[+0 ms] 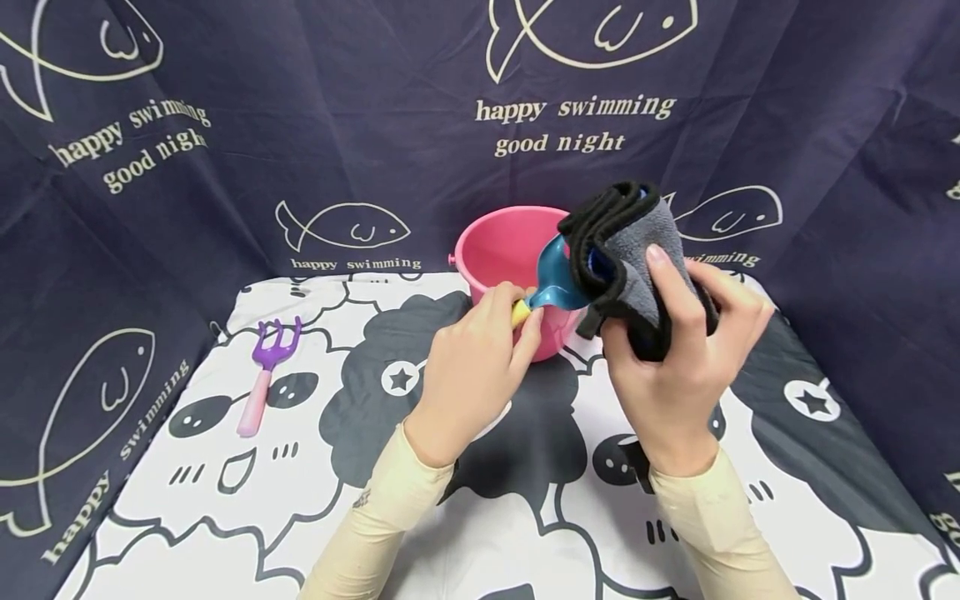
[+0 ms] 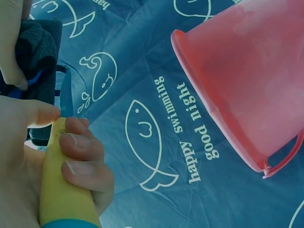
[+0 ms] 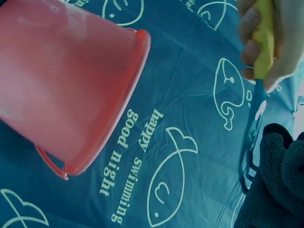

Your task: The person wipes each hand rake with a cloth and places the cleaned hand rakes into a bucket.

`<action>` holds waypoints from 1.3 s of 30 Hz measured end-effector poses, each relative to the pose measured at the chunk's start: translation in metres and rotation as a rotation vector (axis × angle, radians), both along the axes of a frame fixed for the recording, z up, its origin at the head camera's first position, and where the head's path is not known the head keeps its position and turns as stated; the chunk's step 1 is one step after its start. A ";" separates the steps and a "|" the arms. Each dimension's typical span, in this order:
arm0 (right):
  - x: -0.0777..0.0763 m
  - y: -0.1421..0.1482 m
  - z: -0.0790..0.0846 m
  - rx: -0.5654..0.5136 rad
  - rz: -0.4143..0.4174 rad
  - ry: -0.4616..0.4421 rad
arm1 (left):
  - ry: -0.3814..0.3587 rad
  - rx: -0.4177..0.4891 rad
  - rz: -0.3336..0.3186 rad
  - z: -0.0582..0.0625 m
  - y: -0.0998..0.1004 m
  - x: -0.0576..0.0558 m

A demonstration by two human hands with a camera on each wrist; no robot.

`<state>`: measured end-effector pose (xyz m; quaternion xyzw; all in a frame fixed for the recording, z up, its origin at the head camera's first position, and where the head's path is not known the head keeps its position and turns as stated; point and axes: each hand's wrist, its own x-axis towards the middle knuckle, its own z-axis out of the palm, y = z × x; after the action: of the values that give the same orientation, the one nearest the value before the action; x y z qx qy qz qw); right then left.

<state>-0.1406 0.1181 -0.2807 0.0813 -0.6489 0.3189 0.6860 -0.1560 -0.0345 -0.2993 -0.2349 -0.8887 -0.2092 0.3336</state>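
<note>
My left hand [image 1: 467, 375] grips the yellow handle [image 2: 66, 185] of a toy shovel, fingers curled round it. The shovel's blue blade [image 1: 557, 285] points away to the right, its far part hidden by a folded grey cloth [image 1: 647, 250] with black edging. In my right hand [image 1: 678, 375] the cloth is held bunched between thumb and fingers, up against the blade. Both hands are raised above the bedding-like sheet, in front of the pink bucket [image 1: 483, 250]. Part of the cloth [image 3: 273, 185] also shows low in the right wrist view.
A toy fork [image 1: 275, 350] with purple tines and a pink handle lies on the left of the sheep-patterned sheet [image 1: 300, 492]. Behind and at both sides hangs a dark blue fish-print curtain [image 1: 360, 125]. The bucket stands upright near the back curtain.
</note>
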 end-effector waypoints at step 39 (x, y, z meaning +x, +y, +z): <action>0.018 -0.020 -0.009 0.231 0.363 -0.008 | -0.133 0.292 -0.175 -0.006 -0.010 0.000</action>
<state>-0.1224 0.0976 -0.2900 0.2738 -0.6585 0.3611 0.6008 -0.1564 -0.0449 -0.3054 -0.2461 -0.8452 -0.3793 0.2850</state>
